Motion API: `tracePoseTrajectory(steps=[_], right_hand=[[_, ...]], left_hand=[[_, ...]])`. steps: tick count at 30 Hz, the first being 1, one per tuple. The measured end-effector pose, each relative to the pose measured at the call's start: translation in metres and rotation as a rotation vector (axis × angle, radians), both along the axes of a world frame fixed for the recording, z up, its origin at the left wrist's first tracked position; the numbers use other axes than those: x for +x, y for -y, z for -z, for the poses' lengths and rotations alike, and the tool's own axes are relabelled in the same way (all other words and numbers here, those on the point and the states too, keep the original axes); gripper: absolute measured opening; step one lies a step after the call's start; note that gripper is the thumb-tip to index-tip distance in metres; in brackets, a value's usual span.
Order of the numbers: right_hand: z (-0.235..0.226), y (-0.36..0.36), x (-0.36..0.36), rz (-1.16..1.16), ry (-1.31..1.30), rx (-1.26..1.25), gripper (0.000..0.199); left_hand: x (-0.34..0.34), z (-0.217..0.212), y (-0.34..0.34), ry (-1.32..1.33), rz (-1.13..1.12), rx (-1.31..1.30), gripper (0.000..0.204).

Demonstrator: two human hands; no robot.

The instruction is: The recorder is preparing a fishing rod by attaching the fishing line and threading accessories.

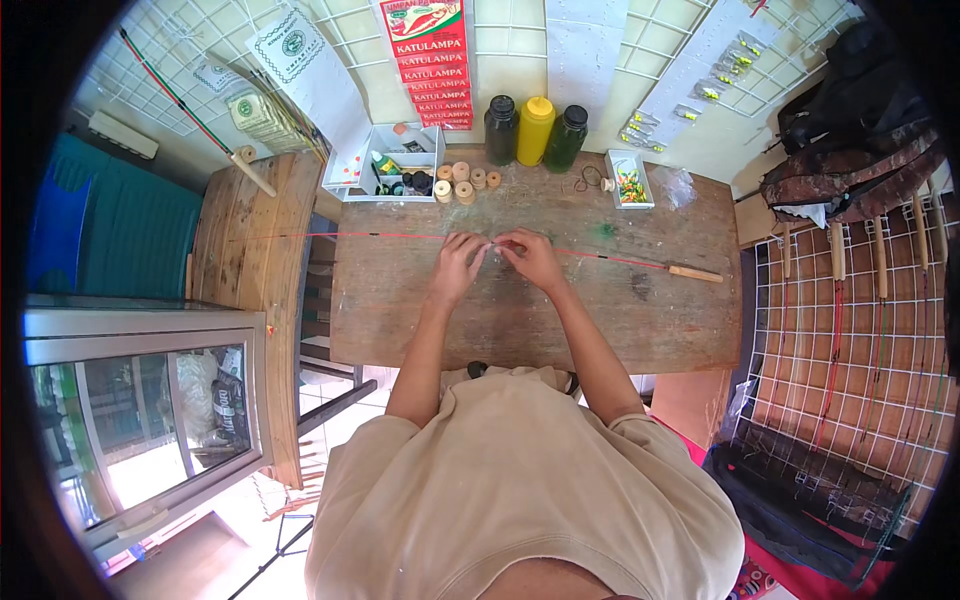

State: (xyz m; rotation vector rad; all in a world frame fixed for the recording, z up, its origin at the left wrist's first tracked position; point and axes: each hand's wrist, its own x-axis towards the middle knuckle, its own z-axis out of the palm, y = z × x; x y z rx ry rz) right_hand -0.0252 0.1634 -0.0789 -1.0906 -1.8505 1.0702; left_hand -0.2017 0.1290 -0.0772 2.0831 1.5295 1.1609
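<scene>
The grip of a person's left hand (462, 262) and right hand (532, 256) is pinched on a slender red rod (600, 257) with a pale wooden handle (695, 273), lying across a worn brown wooden table (670, 320). The hands hide the pinched stretch; the rod's left end fades from sight.

Bright, diffuse light fills the view, strongest at lower left, where the white tiled floor (335, 443) burns out; glare washes the silver-framed glass cabinet (150, 430); soft, faint shadows mark the worn brown wooden tabletop (660, 320); the white wire grid panel (850, 335) bows toward a black, blurred circular rim.
</scene>
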Motion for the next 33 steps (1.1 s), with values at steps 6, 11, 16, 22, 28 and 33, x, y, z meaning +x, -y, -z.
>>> tracePoseTrajectory(steps=[6, 11, 16, 22, 28, 33], right_hand=[[-0.001, 0.0, -0.001, 0.05, -0.046, 0.015, 0.015], [0.005, -0.004, 0.004, 0.111, -0.121, -0.093, 0.012], [0.005, -0.006, 0.007, 0.098, -0.098, -0.102, 0.011], [-0.005, -0.003, 0.014, 0.084, -0.102, 0.065, 0.012], [-0.019, -0.002, 0.019, 0.062, -0.084, 0.26, 0.009], [-0.027, 0.0, 0.018, 0.061, 0.005, 0.208, 0.012]], left_hand=[[0.001, -0.006, -0.004, -0.006, -0.042, -0.028, 0.013], [0.007, -0.013, -0.004, -0.033, -0.014, 0.002, 0.013], [0.008, -0.012, 0.0, -0.216, -0.083, 0.065, 0.012], [0.006, -0.024, -0.001, -0.371, -0.115, 0.223, 0.012], [0.005, -0.027, -0.005, -0.308, -0.093, 0.228, 0.012], [0.008, -0.036, -0.005, -0.26, -0.077, 0.246, 0.012]])
